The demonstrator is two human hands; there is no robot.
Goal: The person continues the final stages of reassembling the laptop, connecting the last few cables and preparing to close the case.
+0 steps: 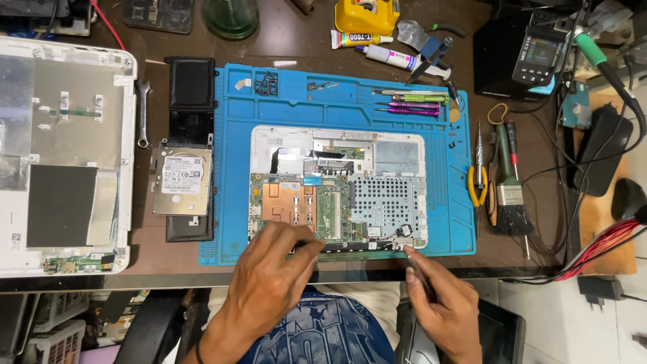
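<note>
Head view – opened laptop base (337, 195): laid on the blue work mat (236, 222), near the middle of the desk, with the green circuit board (296, 202) exposed on its left half and a perforated metal plate (384, 202) on its right half
Head view – left hand (269, 269): placed on the near edge of the circuit board, fingers curled narrowly together and pressed down; anything pinched beneath them cannot be told
Head view – right hand (441, 303): closed around a thin metal tool (414, 266), whose tip is set against the near right corner of the laptop base
Head view – hard drive (182, 180): seen just left of the mat, resting on black parts
Head view – white laptop cover (64, 155): laid at the far left, inner side up
Head view – brush (511, 202): laid right of the mat, beside screwdrivers (480, 162)
Head view – glue tubes (377, 47): kept at the far edge, past the mat
</note>
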